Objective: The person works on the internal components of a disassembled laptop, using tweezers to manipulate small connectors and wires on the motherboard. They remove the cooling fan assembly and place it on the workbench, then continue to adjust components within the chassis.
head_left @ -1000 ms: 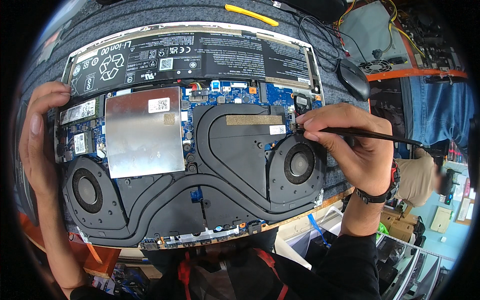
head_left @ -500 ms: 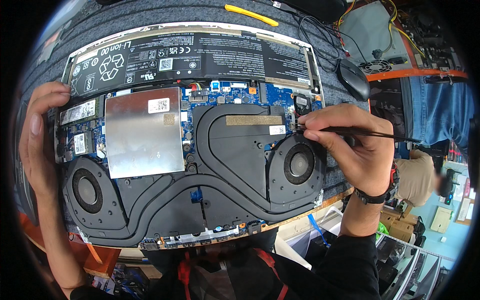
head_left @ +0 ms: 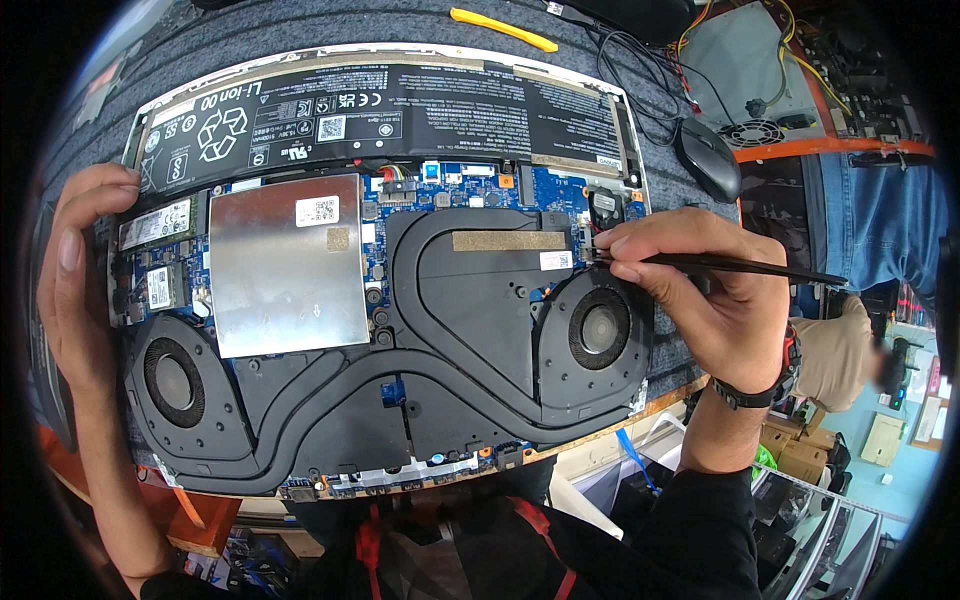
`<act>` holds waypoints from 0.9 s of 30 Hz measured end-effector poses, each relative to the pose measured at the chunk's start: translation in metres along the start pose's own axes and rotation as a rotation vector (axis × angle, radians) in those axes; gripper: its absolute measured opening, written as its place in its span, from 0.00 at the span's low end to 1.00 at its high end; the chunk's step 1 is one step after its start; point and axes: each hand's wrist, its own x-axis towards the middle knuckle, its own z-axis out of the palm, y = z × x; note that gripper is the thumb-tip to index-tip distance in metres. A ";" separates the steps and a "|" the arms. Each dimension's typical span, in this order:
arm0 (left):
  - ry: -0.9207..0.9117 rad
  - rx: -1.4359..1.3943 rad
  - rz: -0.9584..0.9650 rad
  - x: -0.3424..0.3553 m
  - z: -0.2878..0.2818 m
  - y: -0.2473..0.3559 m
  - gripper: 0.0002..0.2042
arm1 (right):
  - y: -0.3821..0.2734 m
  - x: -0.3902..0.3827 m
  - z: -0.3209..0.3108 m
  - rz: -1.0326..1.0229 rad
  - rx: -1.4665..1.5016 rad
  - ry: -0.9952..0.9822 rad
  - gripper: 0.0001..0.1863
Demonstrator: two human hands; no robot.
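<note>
An opened laptop (head_left: 480, 300) fills the middle, its inside facing up. Along its far side lies the long black battery (head_left: 400, 110). Nearer me are a silver metal shield (head_left: 288, 270), dark heat pipes and two round fans, one at the left (head_left: 172, 380) and one at the right (head_left: 600, 330). My left hand (head_left: 85, 270) is curled round the laptop's left edge, a fingertip at the battery's corner. Between thumb and fingers, my right hand (head_left: 700, 280) pinches black tweezers (head_left: 760, 266). Their tips are at a small connector above the right fan, partly hidden by my fingers.
A yellow pry tool (head_left: 503, 30) lies on the ribbed grey mat (head_left: 350, 25) beyond the laptop. To the right are a black mouse (head_left: 708, 160), cables and a metal power supply (head_left: 735, 60). Another person in blue jeans (head_left: 880, 220) is farther right.
The tweezers have turned slightly in my right fingers, while their tips stay near the same connector. My left hand and the laptop have not visibly moved.
</note>
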 end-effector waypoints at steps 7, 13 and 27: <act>0.000 0.004 -0.003 0.000 0.000 -0.002 0.24 | -0.003 -0.001 0.004 0.056 0.006 0.053 0.05; -0.014 0.014 0.004 0.000 -0.003 -0.001 0.24 | -0.003 0.001 0.003 0.035 -0.003 0.047 0.06; -0.017 -0.006 -0.015 -0.001 -0.001 -0.001 0.25 | 0.001 0.000 -0.002 0.020 0.013 0.009 0.10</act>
